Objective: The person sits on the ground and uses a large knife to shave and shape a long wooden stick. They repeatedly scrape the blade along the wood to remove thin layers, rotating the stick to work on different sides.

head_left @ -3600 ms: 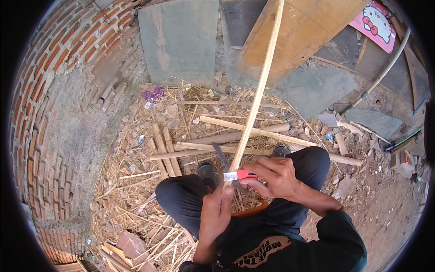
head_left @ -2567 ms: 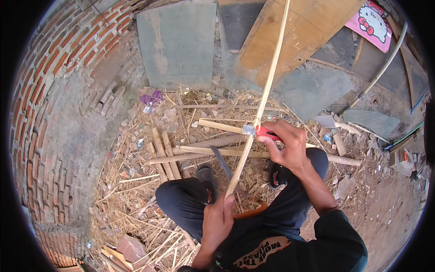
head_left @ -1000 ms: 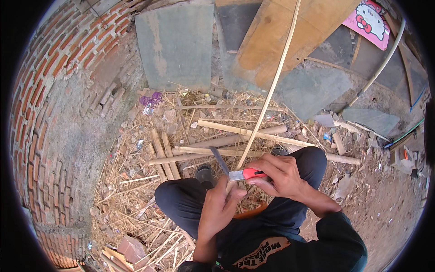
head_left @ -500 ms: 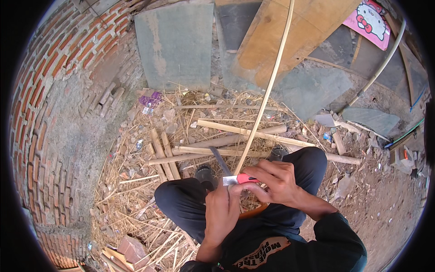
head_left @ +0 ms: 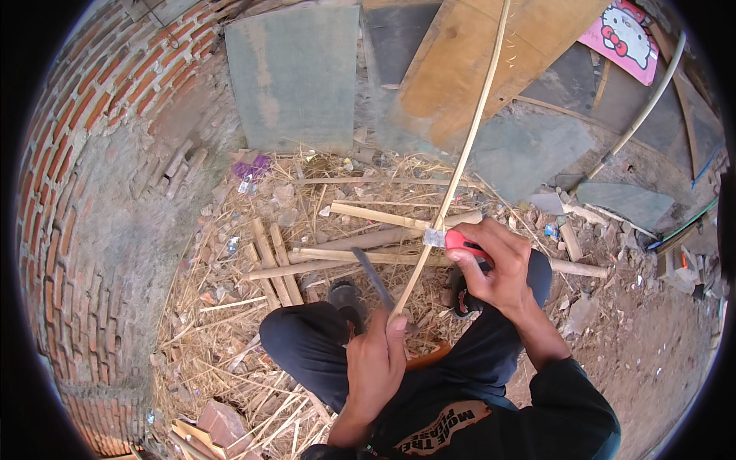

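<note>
A long, thin bamboo strip (head_left: pixel 475 123) rises from my lap toward the top of the view. My left hand (head_left: pixel 374 354) is closed around its lower end, thumb pressed along it. In my right hand (head_left: pixel 500 264) is a red cutter knife (head_left: pixel 464 241) with a short, wide blade. That blade crosses the strip well above my left hand and appears to touch it. Between my legs lies a dark, flat metal blade (head_left: pixel 372 277), its lower end partly hidden. An orange-brown piece (head_left: pixel 428 358) shows by my lap; whether it belongs to that blade I cannot tell.
Bamboo poles and split pieces (head_left: pixel 368 257) lie on the straw-littered ground beyond my knees. A brick wall (head_left: pixel 100 230) stands at left. Grey panels (head_left: pixel 295 84) and a brown board (head_left: pixel 491 69) lean at the back. Broken brick (head_left: pixel 224 425) sits near left.
My right hand has moved the cutter knife away from my left hand, up along the bamboo strip. The strip leans slightly farther right; my left hand stays nearly in place.
</note>
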The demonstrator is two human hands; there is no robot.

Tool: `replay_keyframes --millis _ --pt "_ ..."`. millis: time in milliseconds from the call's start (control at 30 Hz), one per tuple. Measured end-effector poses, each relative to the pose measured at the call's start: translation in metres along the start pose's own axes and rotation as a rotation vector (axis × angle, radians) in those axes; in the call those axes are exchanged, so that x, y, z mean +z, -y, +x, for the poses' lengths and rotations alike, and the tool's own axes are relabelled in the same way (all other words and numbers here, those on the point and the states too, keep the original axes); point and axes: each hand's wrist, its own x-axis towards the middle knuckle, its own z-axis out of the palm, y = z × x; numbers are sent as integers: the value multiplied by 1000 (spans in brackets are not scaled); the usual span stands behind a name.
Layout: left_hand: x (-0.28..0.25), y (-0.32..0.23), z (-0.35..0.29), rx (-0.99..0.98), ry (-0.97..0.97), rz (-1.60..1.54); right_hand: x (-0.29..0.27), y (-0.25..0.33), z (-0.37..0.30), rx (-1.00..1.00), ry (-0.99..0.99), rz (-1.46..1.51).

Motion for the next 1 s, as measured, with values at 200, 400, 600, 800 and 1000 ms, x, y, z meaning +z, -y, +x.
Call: replay_keyframes --millis 200,400,600,800,1000 --pt "3 22 -11 -9 35 76 -8 -31 19 74 53 39" --pt "-1 23 -15 -30 23 90 -7 -35 29 48 74 84" --pt "-6 27 -20 -71 38 133 -1 -47 37 -30 12 69" --pt "-8 39 -34 -95 68 196 -12 -77 67 77 -35 5" --pt "-12 47 -44 -121 89 213 -14 -100 91 179 -37 -48"
